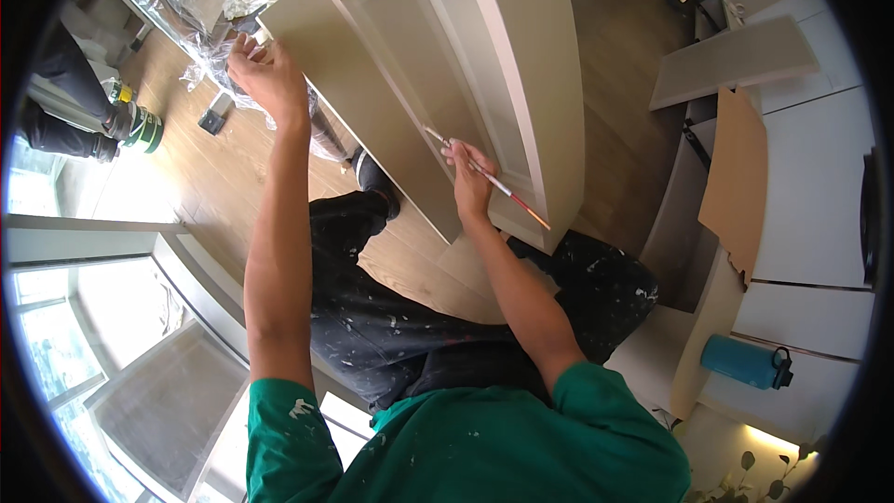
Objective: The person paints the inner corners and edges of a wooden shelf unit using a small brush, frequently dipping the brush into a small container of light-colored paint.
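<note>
A beige cabinet-like piece (372,121) stands in front of me, with a paler raised moulding (494,0) framing its recessed centre. In my right hand (473,182) is a thin paintbrush (507,194) with a white and red handle. Its bristle end points up and left, at the moulding's left strip; whether it touches is unclear. My left hand (265,74) is raised beside the piece's far left corner, fingers curled. What those fingers hold, if anything, I cannot make out.
Clear plastic sheeting (191,28) and crumpled cloth lie at the far left. Another person's legs (70,84) stand by a green bucket (142,129). To the right are a loose panel (736,61), cardboard (736,182) and a blue bottle (740,361). My shoe (374,182) is close to the piece.
</note>
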`<state>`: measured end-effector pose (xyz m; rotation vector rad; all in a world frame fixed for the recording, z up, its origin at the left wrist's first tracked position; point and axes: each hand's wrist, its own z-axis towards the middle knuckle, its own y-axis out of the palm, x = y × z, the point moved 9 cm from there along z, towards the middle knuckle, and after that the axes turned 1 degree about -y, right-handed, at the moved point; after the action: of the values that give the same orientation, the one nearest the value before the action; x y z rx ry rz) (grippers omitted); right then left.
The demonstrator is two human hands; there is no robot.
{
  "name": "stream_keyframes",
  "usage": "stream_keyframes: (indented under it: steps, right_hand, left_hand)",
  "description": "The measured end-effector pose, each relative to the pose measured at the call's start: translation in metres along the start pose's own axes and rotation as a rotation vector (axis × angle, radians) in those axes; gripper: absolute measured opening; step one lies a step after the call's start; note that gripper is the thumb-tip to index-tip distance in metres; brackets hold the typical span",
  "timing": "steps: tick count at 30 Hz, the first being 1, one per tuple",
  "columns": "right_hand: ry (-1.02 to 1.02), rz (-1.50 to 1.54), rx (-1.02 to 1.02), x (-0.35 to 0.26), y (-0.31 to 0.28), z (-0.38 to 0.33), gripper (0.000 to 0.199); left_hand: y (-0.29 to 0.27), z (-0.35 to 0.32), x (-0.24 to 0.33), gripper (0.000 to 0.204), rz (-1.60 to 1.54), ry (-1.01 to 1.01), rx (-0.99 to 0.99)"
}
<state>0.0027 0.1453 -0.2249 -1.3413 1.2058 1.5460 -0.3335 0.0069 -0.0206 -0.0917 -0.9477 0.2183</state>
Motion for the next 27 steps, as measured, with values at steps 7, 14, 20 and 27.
stream_keyframes:
  steps: [7, 14, 20, 27]
  right_hand:
    - [0.022, -0.064, -0.129, -0.072, -0.032, -0.071, 0.024]
    - [-0.023, -0.198, -0.094, -0.136, -0.107, -0.117, 0.021]
    - [-0.045, -0.212, 0.068, -0.161, -0.147, -0.130, 0.023]
    - [-0.059, -0.150, 0.137, -0.176, -0.160, -0.138, 0.022]
  left_hand:
    - [0.052, -0.080, 0.024, 0.054, -0.112, 0.111, -0.402]
    - [0.109, -0.159, -0.016, 0.087, -0.125, 0.084, -0.851]
    - [0.112, -0.205, -0.028, 0.096, 0.018, -0.143, -0.998]
    - [0.105, -0.238, -0.021, 0.116, -0.021, -0.255, -1.155]
